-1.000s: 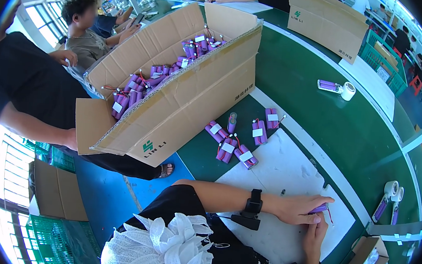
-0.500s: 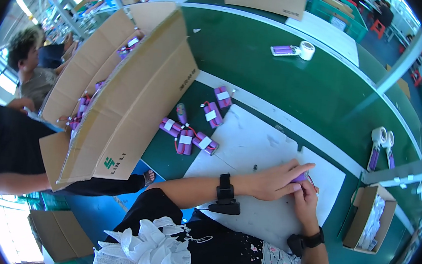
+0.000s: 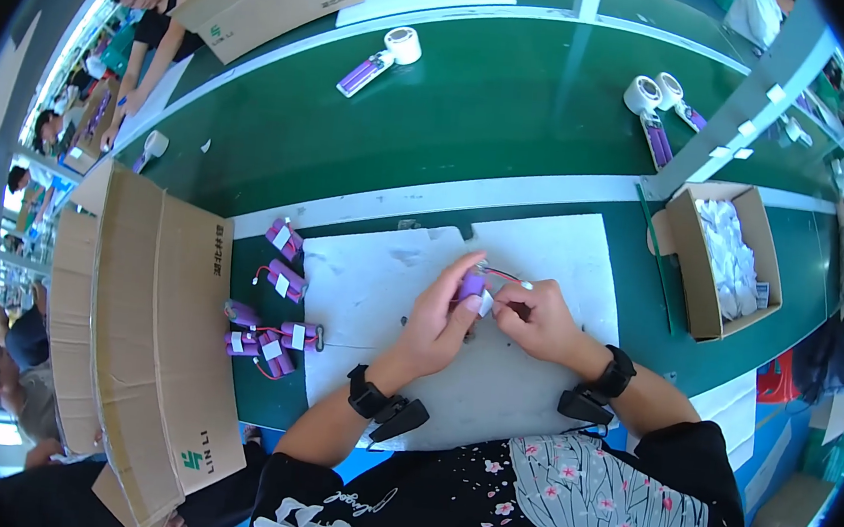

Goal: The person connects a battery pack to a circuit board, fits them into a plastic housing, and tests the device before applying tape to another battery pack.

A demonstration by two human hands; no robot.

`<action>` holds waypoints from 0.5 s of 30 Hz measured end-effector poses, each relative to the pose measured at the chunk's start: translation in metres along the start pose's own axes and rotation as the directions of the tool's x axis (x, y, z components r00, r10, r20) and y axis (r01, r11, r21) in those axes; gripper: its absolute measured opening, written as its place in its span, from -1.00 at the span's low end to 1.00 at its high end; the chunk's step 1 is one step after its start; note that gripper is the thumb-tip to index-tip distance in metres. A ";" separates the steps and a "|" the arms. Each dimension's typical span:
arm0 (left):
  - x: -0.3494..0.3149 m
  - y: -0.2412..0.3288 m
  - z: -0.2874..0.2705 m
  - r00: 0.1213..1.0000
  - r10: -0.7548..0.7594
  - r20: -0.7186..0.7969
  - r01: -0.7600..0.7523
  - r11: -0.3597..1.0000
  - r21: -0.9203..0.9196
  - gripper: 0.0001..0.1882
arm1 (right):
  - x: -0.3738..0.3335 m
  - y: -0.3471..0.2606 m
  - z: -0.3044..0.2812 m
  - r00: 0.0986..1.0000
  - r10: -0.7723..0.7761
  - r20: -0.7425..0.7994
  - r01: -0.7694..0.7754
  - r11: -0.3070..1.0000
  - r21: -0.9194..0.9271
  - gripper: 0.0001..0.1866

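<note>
A purple battery pack (image 3: 472, 286) with red and black leads is gripped in my left hand (image 3: 430, 314), fingers wrapped along its side. At its near end sits a small white label (image 3: 486, 303). My right hand (image 3: 545, 323) is closed in a pinch at that label's edge, close against the pack. The white lead connector (image 3: 527, 285) lies just above my right fingers. Both hands are over a white work mat (image 3: 564, 246). Left of the mat, several more purple packs (image 3: 285, 282) with white labels and leads lie on the green bench.
A large open cardboard box (image 3: 170, 332) stands at the left. On the right, a smaller box (image 3: 760, 248) holds white pieces. Across the bench lie white tape rolls (image 3: 402, 46) beside purple strips. A metal post (image 3: 747, 101) rises at the far right. Other people work at the left.
My view has swung to the right. The pack has tilted upright in my left hand, its white label now showing, and my right hand has come to pinch at the label.
</note>
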State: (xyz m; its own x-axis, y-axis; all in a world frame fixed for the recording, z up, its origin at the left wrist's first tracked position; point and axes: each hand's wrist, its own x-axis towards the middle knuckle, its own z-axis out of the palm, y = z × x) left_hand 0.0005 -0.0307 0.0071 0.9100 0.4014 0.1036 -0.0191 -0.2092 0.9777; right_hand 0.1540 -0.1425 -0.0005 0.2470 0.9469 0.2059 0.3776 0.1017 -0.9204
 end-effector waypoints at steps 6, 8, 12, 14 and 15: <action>0.002 -0.007 0.000 0.966 0.009 -0.258 -0.094 0.942 -0.321 -0.54 | -0.002 -0.001 -0.011 0.991 0.095 -0.098 -0.092 0.995 0.031 -0.88; 0.005 -0.011 -0.003 0.956 -0.020 -0.291 -0.098 0.918 -0.385 -0.54 | 0.001 0.010 -0.021 0.937 0.010 -0.349 0.026 0.995 0.098 -0.81; 0.006 -0.014 -0.008 0.929 -0.112 -0.354 -0.058 0.897 -0.437 -0.56 | 0.019 0.004 -0.091 0.561 0.048 -0.827 0.247 0.943 0.223 -0.76; 0.007 -0.014 -0.009 0.922 -0.122 -0.367 -0.041 0.913 -0.407 -0.57 | 0.021 0.005 -0.131 0.335 0.271 -0.903 0.397 0.828 0.396 -0.80; 0.007 -0.014 -0.009 0.919 -0.128 -0.372 -0.030 0.920 -0.390 -0.57 | 0.021 0.007 -0.133 0.331 0.265 -0.906 0.395 0.833 0.388 -0.80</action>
State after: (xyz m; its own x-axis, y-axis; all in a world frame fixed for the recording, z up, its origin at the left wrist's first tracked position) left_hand 0.0035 -0.0168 -0.0044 0.6850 0.7275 0.0385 -0.2068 0.1435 0.9678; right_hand 0.2805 -0.1631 0.0420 0.9900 0.0643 0.1255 0.0658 0.5769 -0.8142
